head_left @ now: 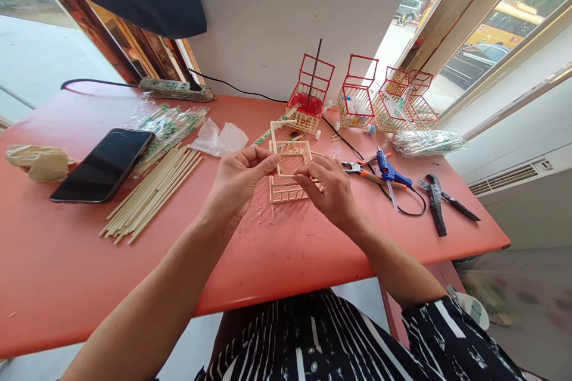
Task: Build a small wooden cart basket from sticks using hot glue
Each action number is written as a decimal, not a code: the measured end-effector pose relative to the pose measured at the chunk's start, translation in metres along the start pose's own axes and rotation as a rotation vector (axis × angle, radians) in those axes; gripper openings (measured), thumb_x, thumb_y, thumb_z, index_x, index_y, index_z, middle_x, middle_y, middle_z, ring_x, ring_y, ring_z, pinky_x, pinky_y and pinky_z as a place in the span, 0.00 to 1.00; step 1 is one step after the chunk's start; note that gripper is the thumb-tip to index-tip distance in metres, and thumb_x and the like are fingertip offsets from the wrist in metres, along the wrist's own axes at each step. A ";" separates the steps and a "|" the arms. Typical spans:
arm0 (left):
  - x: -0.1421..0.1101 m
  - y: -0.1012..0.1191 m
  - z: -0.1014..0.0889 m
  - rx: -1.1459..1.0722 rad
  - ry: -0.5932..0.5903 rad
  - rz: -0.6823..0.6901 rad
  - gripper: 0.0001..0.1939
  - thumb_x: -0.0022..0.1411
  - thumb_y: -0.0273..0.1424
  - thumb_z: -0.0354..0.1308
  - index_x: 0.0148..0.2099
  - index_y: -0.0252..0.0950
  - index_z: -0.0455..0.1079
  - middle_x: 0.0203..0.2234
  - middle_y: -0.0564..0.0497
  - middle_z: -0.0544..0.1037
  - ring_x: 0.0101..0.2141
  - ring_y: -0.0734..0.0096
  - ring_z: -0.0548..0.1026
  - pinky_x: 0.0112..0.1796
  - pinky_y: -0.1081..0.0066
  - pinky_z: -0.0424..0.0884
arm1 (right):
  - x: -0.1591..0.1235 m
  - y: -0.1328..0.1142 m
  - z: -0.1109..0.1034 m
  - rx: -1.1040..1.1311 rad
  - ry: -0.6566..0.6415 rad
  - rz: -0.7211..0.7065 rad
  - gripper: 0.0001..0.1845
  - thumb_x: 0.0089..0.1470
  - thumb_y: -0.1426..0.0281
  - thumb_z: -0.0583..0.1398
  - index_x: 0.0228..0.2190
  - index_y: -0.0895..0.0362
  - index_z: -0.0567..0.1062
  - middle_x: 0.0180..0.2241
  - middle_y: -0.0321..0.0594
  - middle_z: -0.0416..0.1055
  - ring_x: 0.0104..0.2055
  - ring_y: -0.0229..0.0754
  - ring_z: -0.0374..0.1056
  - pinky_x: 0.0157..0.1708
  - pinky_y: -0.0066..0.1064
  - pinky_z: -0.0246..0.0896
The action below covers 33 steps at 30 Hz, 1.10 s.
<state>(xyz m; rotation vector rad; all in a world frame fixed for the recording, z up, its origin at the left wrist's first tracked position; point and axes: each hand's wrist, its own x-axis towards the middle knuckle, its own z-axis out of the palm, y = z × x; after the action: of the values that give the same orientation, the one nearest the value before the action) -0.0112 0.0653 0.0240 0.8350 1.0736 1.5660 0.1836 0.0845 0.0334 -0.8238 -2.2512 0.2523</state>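
Both of my hands are raised over the middle of the table. My left hand (236, 178) pinches the upright side of a thin stick frame (274, 140) between thumb and fingers. The fingers of my right hand (330, 184) close around the lower right part of that same frame. Just behind and below it, a small basket of pale sticks (290, 195) sits on the tabletop, partly hidden by my hands. To the right of my right hand lie orange-handled pliers (357, 168) and a blue glue gun (388, 171).
The red table (214, 274) holds a bundle of sticks (152, 193), a phone (105, 164), wrapped sticks (172, 122) and a power strip (176, 89) on the left. Several red-trimmed baskets (357, 107) line the back. Black-handled cutters (438, 205) lie near the right edge.
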 end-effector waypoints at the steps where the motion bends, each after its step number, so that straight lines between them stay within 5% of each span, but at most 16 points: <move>1: 0.000 0.000 0.000 0.002 -0.006 0.004 0.21 0.38 0.42 0.83 0.28 0.35 0.80 0.23 0.52 0.79 0.27 0.74 0.74 0.35 0.71 0.72 | 0.000 0.000 0.000 -0.009 -0.004 0.000 0.20 0.74 0.59 0.55 0.31 0.54 0.74 0.33 0.39 0.75 0.39 0.43 0.69 0.47 0.36 0.57; 33: -0.004 0.003 0.002 0.026 -0.024 0.017 0.20 0.40 0.40 0.82 0.28 0.34 0.79 0.22 0.53 0.78 0.27 0.75 0.73 0.34 0.71 0.69 | -0.001 -0.005 0.001 0.006 0.022 -0.029 0.17 0.73 0.63 0.57 0.31 0.54 0.72 0.32 0.38 0.72 0.38 0.42 0.67 0.45 0.35 0.57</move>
<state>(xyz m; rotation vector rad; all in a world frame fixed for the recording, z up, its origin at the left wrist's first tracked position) -0.0090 0.0618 0.0276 0.8809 1.0744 1.5556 0.1810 0.0804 0.0340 -0.7871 -2.2388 0.2347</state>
